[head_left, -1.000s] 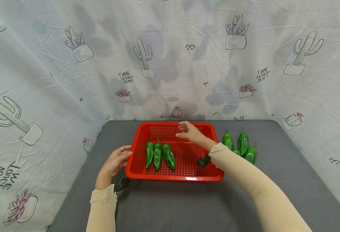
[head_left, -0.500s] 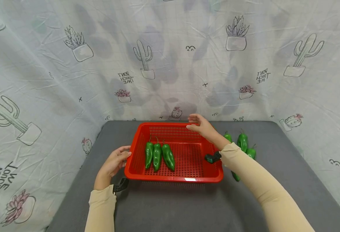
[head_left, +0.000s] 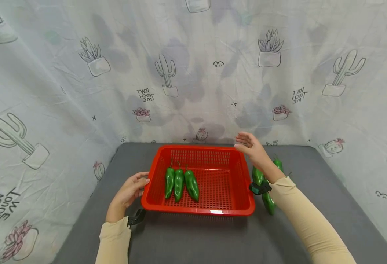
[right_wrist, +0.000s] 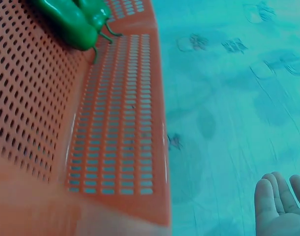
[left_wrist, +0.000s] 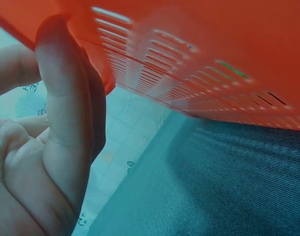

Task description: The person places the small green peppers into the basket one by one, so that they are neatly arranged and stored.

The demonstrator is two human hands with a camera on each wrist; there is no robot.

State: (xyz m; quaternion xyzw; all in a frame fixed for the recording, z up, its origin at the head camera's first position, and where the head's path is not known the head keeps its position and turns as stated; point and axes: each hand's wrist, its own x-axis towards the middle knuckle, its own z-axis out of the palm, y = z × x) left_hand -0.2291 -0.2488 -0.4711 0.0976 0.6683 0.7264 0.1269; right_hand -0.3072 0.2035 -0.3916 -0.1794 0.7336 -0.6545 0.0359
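Note:
Three green peppers [head_left: 179,185] lie side by side in the left half of a red plastic basket [head_left: 198,211] with slotted walls. My left hand [head_left: 127,193] holds the basket's left rim. Close up in the left wrist view, thumb and finger [left_wrist: 64,83] meet the red edge. Over the basket's back right corner, my right hand [head_left: 253,149] is raised with fingers extended and nothing in it. Beneath the right forearm, several more green peppers [head_left: 268,202] lie to the right of the basket, partly hidden by the arm.
The basket stands on a grey cloth-covered table [head_left: 196,242]. A white curtain [head_left: 213,80] printed with cactus drawings hangs behind it and along both sides. Wrist-worn cameras [head_left: 260,187] stick out beside the hands.
My right hand has moved right, from above the inside of the basket to past its back right corner, toward the loose peppers. The left hand stays at the rim. The head view has tilted slightly.

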